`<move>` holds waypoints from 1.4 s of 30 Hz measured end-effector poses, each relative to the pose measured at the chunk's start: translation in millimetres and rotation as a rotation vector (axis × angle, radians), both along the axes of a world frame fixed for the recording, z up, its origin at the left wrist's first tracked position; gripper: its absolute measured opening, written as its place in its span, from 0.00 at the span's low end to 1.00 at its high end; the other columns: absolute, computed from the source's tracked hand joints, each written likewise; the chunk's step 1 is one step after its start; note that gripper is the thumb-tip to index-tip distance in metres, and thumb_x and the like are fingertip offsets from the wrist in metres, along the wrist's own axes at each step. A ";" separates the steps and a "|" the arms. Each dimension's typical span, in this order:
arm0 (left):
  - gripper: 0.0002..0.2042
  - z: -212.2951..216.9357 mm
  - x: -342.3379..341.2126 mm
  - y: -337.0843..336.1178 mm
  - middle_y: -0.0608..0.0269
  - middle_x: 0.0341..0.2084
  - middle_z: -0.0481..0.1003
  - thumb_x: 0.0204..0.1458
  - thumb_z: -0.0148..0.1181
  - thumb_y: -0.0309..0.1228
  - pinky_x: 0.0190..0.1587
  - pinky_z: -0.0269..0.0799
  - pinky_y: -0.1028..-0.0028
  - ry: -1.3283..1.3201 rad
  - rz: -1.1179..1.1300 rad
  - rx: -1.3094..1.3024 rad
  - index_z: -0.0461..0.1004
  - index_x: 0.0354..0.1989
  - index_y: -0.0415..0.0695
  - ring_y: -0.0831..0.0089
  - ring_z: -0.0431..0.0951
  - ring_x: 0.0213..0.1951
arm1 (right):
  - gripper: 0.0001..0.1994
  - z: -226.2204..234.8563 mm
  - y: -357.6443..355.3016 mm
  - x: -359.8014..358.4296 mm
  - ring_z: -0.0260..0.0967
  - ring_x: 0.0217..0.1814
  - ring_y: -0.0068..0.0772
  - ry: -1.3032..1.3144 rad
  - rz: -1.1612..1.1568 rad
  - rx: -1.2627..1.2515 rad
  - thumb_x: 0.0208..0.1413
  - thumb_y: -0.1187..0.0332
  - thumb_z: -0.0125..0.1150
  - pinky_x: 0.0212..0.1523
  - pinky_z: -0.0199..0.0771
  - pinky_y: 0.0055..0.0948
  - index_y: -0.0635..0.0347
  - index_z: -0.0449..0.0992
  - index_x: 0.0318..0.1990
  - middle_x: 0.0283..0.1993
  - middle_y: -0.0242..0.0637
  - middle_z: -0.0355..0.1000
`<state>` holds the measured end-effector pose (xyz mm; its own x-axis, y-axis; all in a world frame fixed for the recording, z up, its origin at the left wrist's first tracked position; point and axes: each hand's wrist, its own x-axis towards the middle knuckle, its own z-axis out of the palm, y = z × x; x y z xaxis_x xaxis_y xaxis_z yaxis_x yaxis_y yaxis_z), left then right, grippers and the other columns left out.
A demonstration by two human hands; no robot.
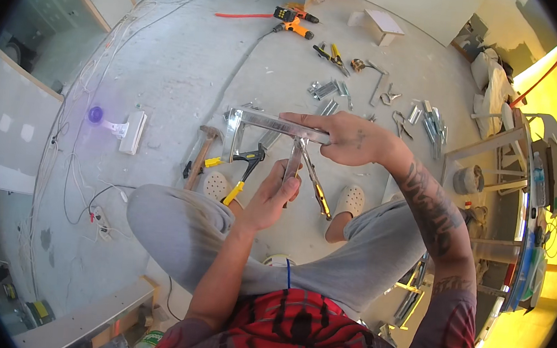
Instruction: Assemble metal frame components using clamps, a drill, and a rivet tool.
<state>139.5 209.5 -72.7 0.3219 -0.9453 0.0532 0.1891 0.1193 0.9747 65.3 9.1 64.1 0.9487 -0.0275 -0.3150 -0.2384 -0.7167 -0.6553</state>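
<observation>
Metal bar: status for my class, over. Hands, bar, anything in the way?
Right hand: on metal bar, right end. Left hand: gripping nearby metal piece. Bar held off floor. Wooden-handled hammer on floor, seemingly clear.

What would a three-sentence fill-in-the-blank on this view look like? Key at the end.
In the picture, the right hand holds the metal frame at its ____ end.
The wooden-handled hammer lies to the ____ of the left hand.
The person's trousers are ____ in colour.
Missing words: right; left; grey.
</observation>
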 end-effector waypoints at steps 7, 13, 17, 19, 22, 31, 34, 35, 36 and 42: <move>0.23 11.8 1.9 -9.4 0.70 0.24 0.64 0.63 0.48 0.48 0.30 0.60 0.79 -0.041 0.112 0.153 0.61 0.50 0.37 0.82 0.62 0.27 | 0.38 -14.6 -18.3 -9.9 0.66 0.22 0.38 -0.444 0.076 -0.488 0.43 0.73 0.58 0.30 0.69 0.33 0.52 0.60 0.68 0.26 0.43 0.73; 0.22 22.6 7.7 -26.1 0.68 0.27 0.65 0.63 0.47 0.48 0.34 0.61 0.78 -0.141 0.307 0.305 0.63 0.48 0.39 0.79 0.63 0.30 | 0.21 -23.9 46.0 -49.3 0.74 0.33 0.43 -0.383 -0.648 0.070 0.55 0.60 0.60 0.39 0.72 0.34 0.58 0.73 0.55 0.32 0.49 0.76; 0.22 11.4 0.0 -36.3 0.61 0.31 0.69 0.62 0.52 0.41 0.37 0.67 0.74 -0.160 0.450 0.126 0.58 0.52 0.34 0.75 0.70 0.33 | 0.19 -50.4 84.6 -34.9 0.75 0.33 0.43 -0.250 -0.724 0.206 0.59 0.56 0.56 0.37 0.72 0.35 0.65 0.76 0.46 0.30 0.51 0.75; 0.21 -0.1 -5.3 -38.9 0.54 0.33 0.71 0.61 0.52 0.40 0.38 0.70 0.69 -0.233 0.495 0.104 0.58 0.50 0.33 0.66 0.74 0.34 | 0.20 -62.1 87.5 -21.0 0.75 0.32 0.43 -0.272 -0.759 0.223 0.59 0.55 0.56 0.37 0.72 0.36 0.68 0.76 0.44 0.29 0.52 0.74; 0.21 -15.6 -5.8 -42.4 0.43 0.36 0.75 0.57 0.55 0.33 0.43 0.72 0.56 -0.224 0.492 0.108 0.57 0.51 0.31 0.48 0.78 0.42 | 0.21 -88.4 82.0 -1.3 0.75 0.32 0.43 -0.296 -0.784 0.236 0.57 0.54 0.58 0.36 0.71 0.37 0.69 0.75 0.38 0.29 0.54 0.74; 0.33 9.1 -6.6 112.4 0.35 0.52 0.68 0.55 0.61 0.39 0.54 0.68 0.60 -0.418 -0.200 0.239 0.58 0.66 0.39 0.48 0.72 0.52 | 0.16 -264.9 -8.5 -3.7 0.74 0.34 0.47 -0.246 -0.741 -0.143 0.50 0.61 0.64 0.39 0.72 0.39 0.67 0.77 0.35 0.32 0.48 0.76; 0.15 -6.2 38.2 241.5 0.53 0.31 0.76 0.60 0.53 0.35 0.38 0.73 0.72 -0.067 0.211 -0.044 0.70 0.50 0.38 0.66 0.77 0.32 | 0.14 -336.7 -30.6 -13.0 0.76 0.38 0.48 -0.281 -0.694 -0.282 0.48 0.64 0.65 0.42 0.72 0.41 0.65 0.78 0.39 0.35 0.51 0.77; 0.08 -24.1 48.3 274.1 0.63 0.24 0.75 0.59 0.56 0.30 0.33 0.71 0.76 0.229 0.633 -0.185 0.73 0.40 0.38 0.77 0.74 0.24 | 0.11 -355.7 -33.6 -16.8 0.75 0.41 0.49 -0.287 -0.675 -0.254 0.48 0.68 0.63 0.44 0.72 0.42 0.63 0.77 0.39 0.35 0.52 0.76; 0.13 -42.5 56.6 312.3 0.62 0.23 0.71 0.64 0.45 0.37 0.33 0.69 0.70 0.115 1.042 0.061 0.69 0.39 0.39 0.67 0.71 0.25 | 0.11 -375.1 -31.7 -21.8 0.75 0.41 0.49 -0.310 -0.653 -0.264 0.48 0.68 0.63 0.44 0.72 0.42 0.63 0.77 0.39 0.35 0.52 0.76; 0.29 -257.6 -76.8 350.5 0.48 0.51 0.70 0.55 0.58 0.37 0.49 0.72 0.63 -0.394 0.527 1.488 0.58 0.62 0.37 0.61 0.74 0.50 | 0.09 -422.2 -19.6 -43.1 0.72 0.40 0.56 -0.131 -0.593 -0.464 0.48 0.69 0.62 0.40 0.72 0.47 0.60 0.75 0.37 0.38 0.49 0.73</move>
<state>62.7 560.0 -330.3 0.7969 -0.0296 -0.6035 0.1596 -0.9530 0.2575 22.2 -10.5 -358.1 0.7625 -0.6462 -0.0329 -0.6104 -0.7015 -0.3678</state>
